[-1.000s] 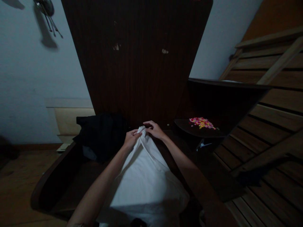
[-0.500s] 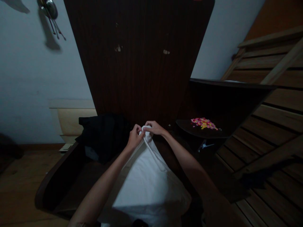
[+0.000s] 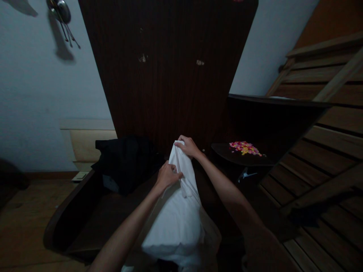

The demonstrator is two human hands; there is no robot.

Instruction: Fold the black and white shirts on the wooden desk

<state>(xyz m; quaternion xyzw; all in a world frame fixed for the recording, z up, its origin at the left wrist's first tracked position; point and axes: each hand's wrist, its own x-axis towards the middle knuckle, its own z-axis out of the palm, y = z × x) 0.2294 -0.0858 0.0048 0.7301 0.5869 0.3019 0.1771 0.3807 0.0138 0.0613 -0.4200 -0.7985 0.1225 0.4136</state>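
A white piece of cloth (image 3: 176, 223) spreads from the bottom of the view up to a narrow, gathered top; its exact kind cannot be made out. My right hand (image 3: 188, 146) is closed on its top corner, thumb in front and fingers behind. Lower down and to the left, my left hand (image 3: 168, 175) pinches the cloth along a raised strip or folded edge that runs down from the corner. Both hands hold the fabric stretched between them. Loose folds hang below, and the lower end lies in shadow.
A dark wooden panel (image 3: 170, 75) stands ahead. Black cloth (image 3: 124, 162) is heaped on the dark surface at left. Pink and yellow petal-like pieces (image 3: 245, 148) lie on a small shelf (image 3: 221, 151) at right. Wooden slats (image 3: 337, 143) rise along the right side.
My left hand has slid down the cloth, away from the top corner. My right hand has risen slightly with the corner, and the cloth is drawn longer and narrower.
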